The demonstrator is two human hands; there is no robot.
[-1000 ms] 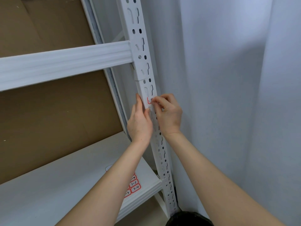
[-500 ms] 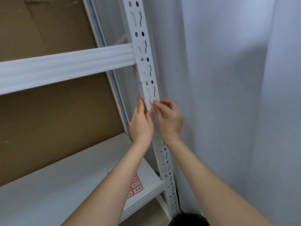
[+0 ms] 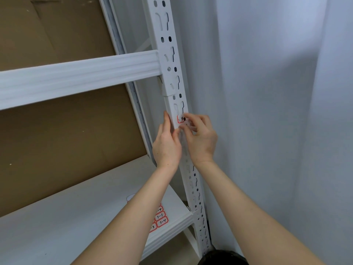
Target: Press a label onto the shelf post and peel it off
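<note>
A small red-bordered label [image 3: 180, 119] with black handwriting sits on the front of the white perforated shelf post [image 3: 168, 60], just below the post's joint. My left hand [image 3: 167, 146] lies flat against the post's left side, fingers straight and pointing up beside the label. My right hand [image 3: 202, 142] comes from the right with fingers curled. Its index fingertip and thumb pinch the label's right part against the post and cover that part.
A white beam [image 3: 76, 77] joins the post above the hands. On the white shelf board [image 3: 76, 217] below lies a sheet of several red-bordered labels [image 3: 160, 219]. Brown cardboard [image 3: 57, 140] backs the shelf. A white curtain [image 3: 267, 111] hangs right. A dark object [image 3: 223, 258] sits at the bottom edge.
Both hands stay at the label on the post. My right fingertips have shifted a little over the label. The view has tilted slightly, so everything sits lower in the frame.
</note>
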